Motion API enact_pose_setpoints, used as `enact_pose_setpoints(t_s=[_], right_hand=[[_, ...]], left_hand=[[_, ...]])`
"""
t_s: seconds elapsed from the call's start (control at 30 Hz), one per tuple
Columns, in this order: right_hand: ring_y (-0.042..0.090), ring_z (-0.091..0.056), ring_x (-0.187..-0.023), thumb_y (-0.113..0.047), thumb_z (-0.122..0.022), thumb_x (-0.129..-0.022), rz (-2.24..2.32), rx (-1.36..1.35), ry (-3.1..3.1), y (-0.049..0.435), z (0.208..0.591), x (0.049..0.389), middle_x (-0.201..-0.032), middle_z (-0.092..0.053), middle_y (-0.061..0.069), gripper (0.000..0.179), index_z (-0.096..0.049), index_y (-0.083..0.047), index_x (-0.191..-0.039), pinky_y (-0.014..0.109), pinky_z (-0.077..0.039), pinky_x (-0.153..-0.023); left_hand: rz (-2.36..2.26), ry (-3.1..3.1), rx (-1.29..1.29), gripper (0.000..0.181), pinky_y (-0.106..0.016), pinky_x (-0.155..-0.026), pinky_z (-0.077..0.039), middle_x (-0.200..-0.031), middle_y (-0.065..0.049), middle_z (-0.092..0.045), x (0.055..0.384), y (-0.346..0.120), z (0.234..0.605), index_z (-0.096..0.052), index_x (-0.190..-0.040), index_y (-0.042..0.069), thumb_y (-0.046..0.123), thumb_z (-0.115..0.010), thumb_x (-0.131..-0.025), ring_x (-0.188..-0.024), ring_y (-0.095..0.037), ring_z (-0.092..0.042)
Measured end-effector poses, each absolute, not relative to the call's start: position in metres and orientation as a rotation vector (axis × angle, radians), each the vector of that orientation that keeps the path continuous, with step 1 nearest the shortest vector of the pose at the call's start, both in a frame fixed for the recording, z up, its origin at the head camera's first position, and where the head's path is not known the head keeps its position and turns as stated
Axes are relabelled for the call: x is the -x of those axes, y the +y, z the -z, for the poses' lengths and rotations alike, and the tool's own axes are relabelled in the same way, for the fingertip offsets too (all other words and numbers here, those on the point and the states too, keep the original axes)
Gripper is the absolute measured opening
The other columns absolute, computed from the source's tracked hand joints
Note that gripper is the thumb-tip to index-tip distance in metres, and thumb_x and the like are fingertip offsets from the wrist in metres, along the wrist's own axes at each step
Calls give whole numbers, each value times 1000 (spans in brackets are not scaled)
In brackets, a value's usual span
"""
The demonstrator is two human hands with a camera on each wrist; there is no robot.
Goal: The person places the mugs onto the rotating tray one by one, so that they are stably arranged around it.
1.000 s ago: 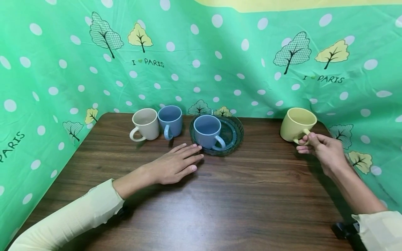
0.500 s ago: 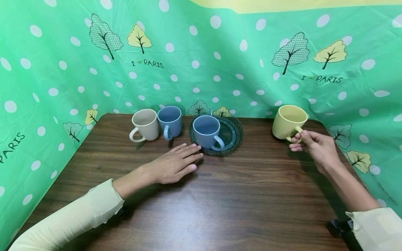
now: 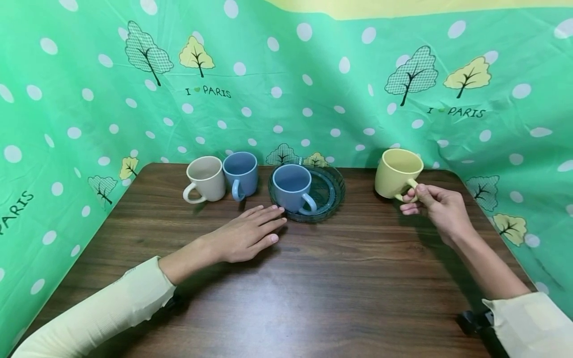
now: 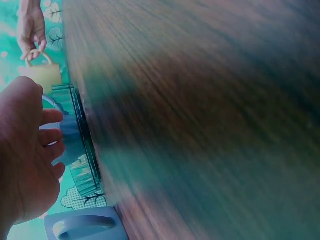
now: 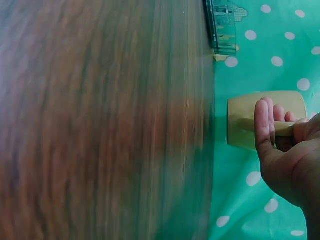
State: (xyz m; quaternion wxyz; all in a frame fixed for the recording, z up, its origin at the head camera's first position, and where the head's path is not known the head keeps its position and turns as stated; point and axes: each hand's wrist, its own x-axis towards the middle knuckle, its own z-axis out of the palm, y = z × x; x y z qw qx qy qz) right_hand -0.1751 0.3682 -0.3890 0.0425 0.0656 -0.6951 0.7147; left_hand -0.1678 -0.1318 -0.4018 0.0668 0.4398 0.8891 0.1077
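Note:
My right hand (image 3: 440, 209) pinches the handle of a yellow mug (image 3: 396, 174) at the back right. In the right wrist view green cloth shows between the base of the yellow mug (image 5: 242, 107) and the table. My left hand (image 3: 246, 236) lies palm down with fingers straight, its fingertips right at the near rim of a dark glass plate (image 3: 335, 199). On that plate's left part stands a blue mug (image 3: 291, 186), upright, handle toward the front right. The left wrist view shows the left hand (image 4: 30, 155) overlapping this mug and the plate.
Left of the plate a second blue mug (image 3: 241, 174) and a white mug (image 3: 208, 179) stand side by side, handles toward the front. The brown wooden table (image 3: 340, 288) ends at a green patterned cloth (image 3: 313, 74) hung behind and at the sides.
My right hand has carried the yellow mug leftward along the back of the table, closer to the plate. The left hand and the other mugs have stayed in place.

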Motion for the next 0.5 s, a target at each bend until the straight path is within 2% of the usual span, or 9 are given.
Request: enact_pose_setpoints(t_s=[0.17, 0.5], right_hand=[[13, -85, -83, -20, -62, -116, -2199, -209, -2124, 360, 389, 177, -96, -82, 2, 27, -80, -3, -107, 27, -71, -76], [13, -85, -81, -19, -62, -116, -2163, -256, -2128, 348, 390, 180, -95, -84, 3, 28, -79, 4, -109, 27, -71, -75]], left_hand=[[-322, 2688, -1324, 59, -56, -146, -20, -187, -13, -31, 168, -132, 402, -43, -174, 11, 41, -38, -124, -177, -31, -23], [-340, 2709, -1333, 65, -56, -146, -21, -187, -11, -31, 168, -133, 402, -31, -179, 9, 42, -39, -124, -177, -31, -25]])
